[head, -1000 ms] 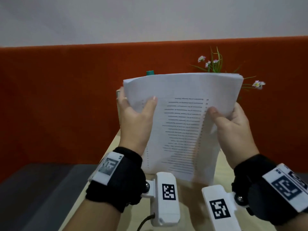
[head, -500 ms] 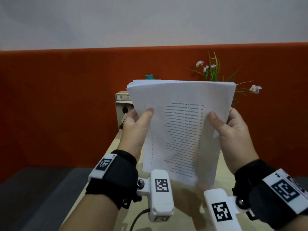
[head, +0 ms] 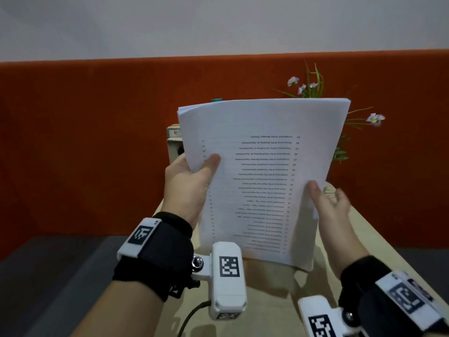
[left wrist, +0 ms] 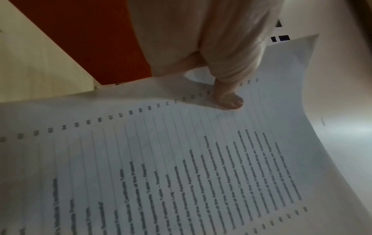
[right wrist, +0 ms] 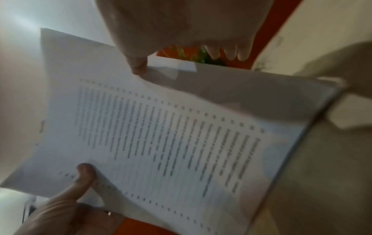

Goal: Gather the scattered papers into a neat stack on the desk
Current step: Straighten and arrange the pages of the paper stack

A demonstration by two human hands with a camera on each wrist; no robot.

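Note:
A stack of printed papers (head: pixel 262 117) stands upright over the light wooden desk (head: pixel 388 239), its printed side toward me and the text upside down. Its lower edge is just above the desk. My left hand (head: pixel 192 181) grips the stack's left edge, thumb (left wrist: pixel 229 101) on the front sheet (left wrist: pixel 181 159) and fingers behind. My right hand (head: pixel 328 205) is at the right edge. Its thumb tip (right wrist: pixel 138 66) touches the front sheet (right wrist: pixel 161 127), and its fingers (right wrist: pixel 229 54) stretch out straight past the edge, blurred. The left hand's thumb (right wrist: pixel 84 173) also shows in the right wrist view.
A red partition (head: pixel 73 142) runs along the back of the desk. Behind the papers stand a small box (head: pixel 175 142), a green-topped item (head: pixel 216 100) and a plant with pale flowers (head: pixel 313 86). A dark surface (head: pixel 48 276) lies lower on the left.
My right hand has slid down the stack's right edge and its fingers have loosened from their grip. The left hand keeps its hold on the left edge.

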